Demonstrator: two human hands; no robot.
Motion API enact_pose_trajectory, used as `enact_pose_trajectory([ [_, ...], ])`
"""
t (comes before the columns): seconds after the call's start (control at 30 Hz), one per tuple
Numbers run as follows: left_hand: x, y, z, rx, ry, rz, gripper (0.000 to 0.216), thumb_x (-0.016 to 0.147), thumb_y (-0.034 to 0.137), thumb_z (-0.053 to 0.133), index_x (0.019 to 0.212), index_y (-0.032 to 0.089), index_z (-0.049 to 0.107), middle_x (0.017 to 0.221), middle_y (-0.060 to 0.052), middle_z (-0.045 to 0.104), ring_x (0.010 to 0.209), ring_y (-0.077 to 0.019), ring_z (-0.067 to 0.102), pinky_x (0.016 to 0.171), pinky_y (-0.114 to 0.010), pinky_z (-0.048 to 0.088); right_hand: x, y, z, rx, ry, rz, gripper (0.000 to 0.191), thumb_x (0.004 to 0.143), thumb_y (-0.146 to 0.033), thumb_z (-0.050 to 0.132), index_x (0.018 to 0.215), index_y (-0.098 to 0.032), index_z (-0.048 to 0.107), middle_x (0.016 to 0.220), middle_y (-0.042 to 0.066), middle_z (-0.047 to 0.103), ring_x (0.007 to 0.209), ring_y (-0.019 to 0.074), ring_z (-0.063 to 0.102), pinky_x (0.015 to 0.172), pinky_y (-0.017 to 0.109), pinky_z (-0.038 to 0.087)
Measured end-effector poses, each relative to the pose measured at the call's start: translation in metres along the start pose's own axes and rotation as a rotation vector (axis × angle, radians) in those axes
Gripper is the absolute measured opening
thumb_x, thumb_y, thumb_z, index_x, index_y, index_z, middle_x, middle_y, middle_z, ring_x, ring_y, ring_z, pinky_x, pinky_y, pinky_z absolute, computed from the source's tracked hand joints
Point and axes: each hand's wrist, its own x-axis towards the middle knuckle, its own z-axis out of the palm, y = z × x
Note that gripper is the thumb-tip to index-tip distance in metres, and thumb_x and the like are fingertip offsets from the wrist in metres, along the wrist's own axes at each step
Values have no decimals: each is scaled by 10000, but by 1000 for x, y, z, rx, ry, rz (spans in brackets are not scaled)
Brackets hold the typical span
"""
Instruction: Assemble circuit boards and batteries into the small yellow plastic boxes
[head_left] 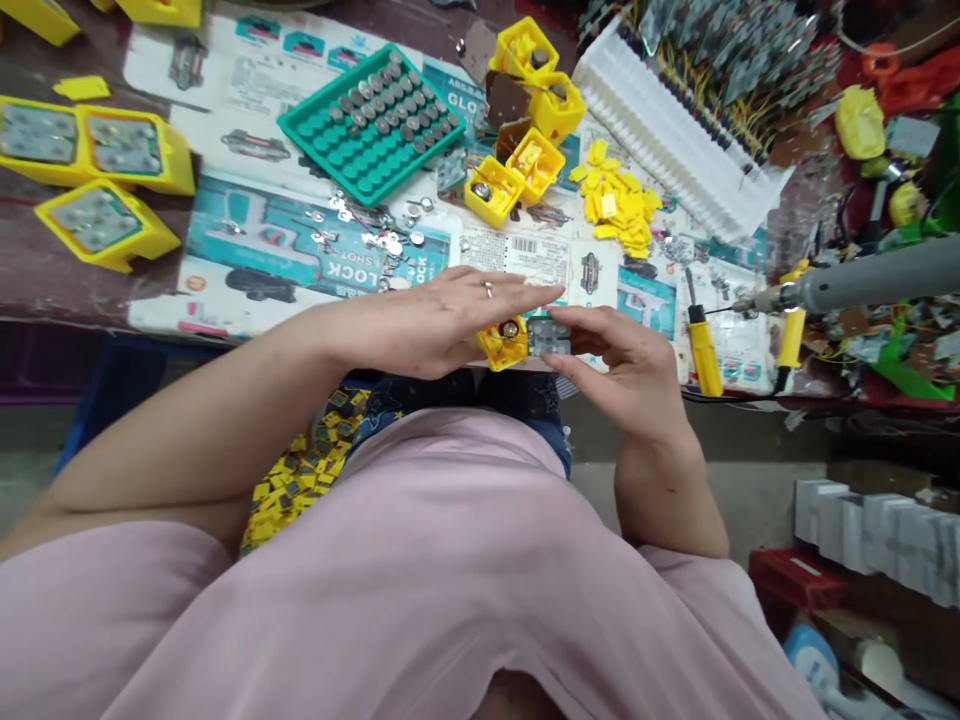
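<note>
At the table's near edge, my left hand [427,318] holds a small open yellow plastic case [504,346], its fingers stretched over the top and the thumb hidden. A round metal part shows inside the case. Between thumb and fingertips, my right hand [626,365] pinches a small circuit board [547,337] with grey pads, right beside the case. Beyond my hands stand several more open yellow cases [493,190], next to a pile of small yellow plastic pieces [619,205]. A green tray [300,128] holds rows of button cells.
Loose small metal parts [390,240] lie on the printed cardboard. Yellow cases with grey boards [97,220] sit at left. A white rack [675,130] with wired parts stands at back right. A soldering iron [862,280] points in from the right, near a yellow-handled screwdriver [703,350].
</note>
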Motion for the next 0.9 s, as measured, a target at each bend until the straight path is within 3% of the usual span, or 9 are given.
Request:
enact_pose_trajectory([
  [0.07, -4, 9, 12, 46, 145, -83, 808, 892, 416, 632, 1581, 233, 250, 1526, -144, 469, 1367, -297, 467, 1132, -440, 380, -1, 4, 3, 36, 20, 31, 334, 853, -264, 743, 1184, -256, 704, 998, 2, 751, 763, 94, 667, 715, 228, 597],
  [0.17, -8, 25, 41, 176, 335, -299, 933, 816, 657, 651, 1553, 198, 308, 1402, -164, 558, 1269, -345, 514, 1089, -501, 392, -4, 8, 4, 57, 33, 69, 337, 844, -276, 755, 1177, -267, 707, 1066, 10, 755, 772, 96, 670, 719, 239, 602],
  [0.27, -10, 28, 57, 295, 352, -368, 786, 895, 637, 562, 1524, 213, 358, 1239, -122, 661, 1121, -306, 586, 1011, -474, 428, -7, 7, 2, 44, 36, 83, 340, 839, -292, 761, 1174, -274, 707, 1078, 12, 753, 766, 104, 672, 715, 253, 607],
  [0.4, -13, 12, 45, 283, 303, -224, 632, 972, 391, 523, 1533, 176, 326, 1204, -108, 691, 1140, -260, 608, 986, -411, 467, -11, 3, 2, -10, 2, 28, 351, 852, -260, 746, 1197, -276, 684, 1045, 7, 743, 785, 112, 684, 727, 254, 607],
  [0.5, -15, 3, 32, 258, 249, -146, 551, 970, 244, 500, 1503, 182, 375, 1353, -124, 631, 1256, -248, 575, 1041, -401, 472, -12, -1, 6, -85, -1, -95, 319, 878, -167, 696, 1180, -265, 672, 1054, 16, 748, 877, 126, 708, 801, 260, 606],
  [0.57, -15, 0, 30, 278, 251, -107, 528, 960, 234, 529, 1474, 198, 412, 1453, -129, 562, 1329, -263, 534, 1078, -428, 465, -12, -4, 9, -152, -1, -186, 308, 893, -114, 654, 1165, -258, 670, 1061, 25, 752, 956, 138, 717, 861, 271, 602],
  [0.63, -14, 0, 34, 301, 289, -42, 498, 953, 239, 565, 1437, 216, 448, 1479, -118, 541, 1343, -263, 530, 1082, -438, 478, -12, -5, 10, -202, -22, -239, 314, 902, -86, 625, 1168, -245, 674, 1070, 44, 750, 1011, 148, 716, 900, 275, 595],
  [0.73, -12, -2, 43, 304, 385, 46, 353, 965, 208, 561, 1317, 191, 538, 1334, -97, 653, 1240, -221, 615, 1032, -389, 533, -11, -6, 8, -219, -71, -266, 335, 897, -64, 616, 1181, -228, 686, 1089, 64, 744, 1043, 154, 711, 908, 263, 591],
  [0.9, -13, -10, 53, 391, 516, 150, 267, 965, 186, 561, 1230, 187, 586, 1266, -103, 698, 1193, -226, 665, 955, -385, 603, -12, -7, 6, -115, -48, -198, 304, 892, -73, 634, 1137, -240, 703, 1042, 40, 753, 982, 129, 715, 892, 248, 596],
])
